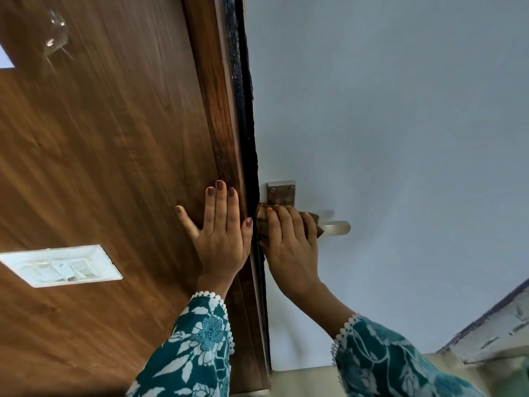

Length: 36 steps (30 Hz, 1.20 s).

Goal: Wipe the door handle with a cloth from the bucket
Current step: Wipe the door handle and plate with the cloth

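Observation:
A silver lever door handle (337,227) with a square back plate (281,191) sits on the pale blue door (400,138). My right hand (289,242) is closed around the inner part of the lever, pressing a brown cloth (262,216) against it; only the lever's outer tip shows. My left hand (220,230) lies flat with fingers spread on the brown wooden panel (100,153) beside the door's edge. The bucket is out of view.
A white switch plate (61,266) is set in the wooden panel to the left. A dark strip (246,110) runs between the panel and the door. A worn white ledge (492,330) shows at the lower right.

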Available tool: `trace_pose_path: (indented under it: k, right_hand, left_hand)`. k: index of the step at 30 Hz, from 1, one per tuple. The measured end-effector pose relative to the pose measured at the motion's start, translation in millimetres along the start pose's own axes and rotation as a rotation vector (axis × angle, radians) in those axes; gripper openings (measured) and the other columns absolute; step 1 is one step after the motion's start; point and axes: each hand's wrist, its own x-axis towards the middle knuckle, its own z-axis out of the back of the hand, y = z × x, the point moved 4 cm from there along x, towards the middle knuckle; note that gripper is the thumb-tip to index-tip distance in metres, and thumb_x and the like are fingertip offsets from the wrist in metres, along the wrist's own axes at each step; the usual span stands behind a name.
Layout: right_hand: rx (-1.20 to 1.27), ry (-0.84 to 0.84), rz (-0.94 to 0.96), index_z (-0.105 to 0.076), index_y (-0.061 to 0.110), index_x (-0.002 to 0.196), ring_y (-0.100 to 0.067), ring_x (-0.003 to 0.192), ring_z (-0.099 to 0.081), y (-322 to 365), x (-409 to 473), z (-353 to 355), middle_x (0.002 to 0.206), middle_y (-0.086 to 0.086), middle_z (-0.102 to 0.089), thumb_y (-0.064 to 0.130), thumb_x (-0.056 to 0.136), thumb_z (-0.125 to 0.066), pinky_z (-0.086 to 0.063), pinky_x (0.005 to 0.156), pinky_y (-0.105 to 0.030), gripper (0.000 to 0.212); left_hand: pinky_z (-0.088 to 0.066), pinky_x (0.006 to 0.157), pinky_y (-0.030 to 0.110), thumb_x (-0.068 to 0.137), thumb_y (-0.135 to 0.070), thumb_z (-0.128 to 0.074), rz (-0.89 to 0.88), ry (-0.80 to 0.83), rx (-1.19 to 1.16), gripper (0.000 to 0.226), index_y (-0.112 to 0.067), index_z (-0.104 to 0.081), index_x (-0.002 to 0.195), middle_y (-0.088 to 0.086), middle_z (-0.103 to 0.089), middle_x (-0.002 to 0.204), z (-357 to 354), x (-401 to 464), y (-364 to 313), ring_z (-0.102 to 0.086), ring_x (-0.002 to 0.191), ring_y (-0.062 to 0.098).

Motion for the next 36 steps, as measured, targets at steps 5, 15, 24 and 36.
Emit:
trace_pose_path:
  k: [5,15,24,36]
  right_hand:
    - [0.006,-0.032,0.134,-0.056,0.007,0.125,-0.028,0.116,-0.056,-19,2,-1,0.124,-0.012,-0.062,0.02,0.092,-0.05,-0.035,0.104,-0.043,0.036]
    - [0.017,0.099,0.252,-0.045,0.009,0.128,-0.027,0.102,-0.057,-83,2,16,0.118,-0.012,-0.061,0.027,0.077,-0.061,-0.033,0.094,-0.038,0.056]
    - [0.122,0.391,0.236,-0.045,0.001,0.136,-0.028,0.123,-0.047,-78,2,36,0.135,-0.013,-0.052,0.066,0.088,-0.023,-0.03,0.106,-0.043,0.084]
    - [0.024,0.103,0.082,-0.055,0.009,0.126,-0.031,0.121,-0.046,-6,1,-2,0.126,-0.013,-0.06,0.025,0.088,-0.051,-0.025,0.108,-0.043,0.041]
  left_hand:
    - [0.007,0.114,0.058,0.101,-0.035,-0.026,0.003,-0.004,-0.001,0.059,-0.016,-0.006,0.152,-0.004,0.005,0.162,-1,-1,0,-0.004,0.148,0.016]
    - [0.005,0.113,0.058,0.1,-0.036,-0.024,-0.017,-0.03,0.023,0.059,-0.014,-0.006,0.152,-0.002,0.004,0.162,-4,-2,1,-0.004,0.148,0.016]
    - [0.005,0.113,0.059,0.1,-0.034,-0.025,-0.02,-0.051,0.028,0.059,-0.013,-0.008,0.152,0.0,0.002,0.162,-5,-3,0,-0.005,0.148,0.018]
    - [0.005,0.114,0.058,0.1,-0.035,-0.026,-0.007,-0.033,0.028,0.059,-0.015,-0.006,0.152,-0.003,0.004,0.162,-2,-1,0,-0.004,0.148,0.017]
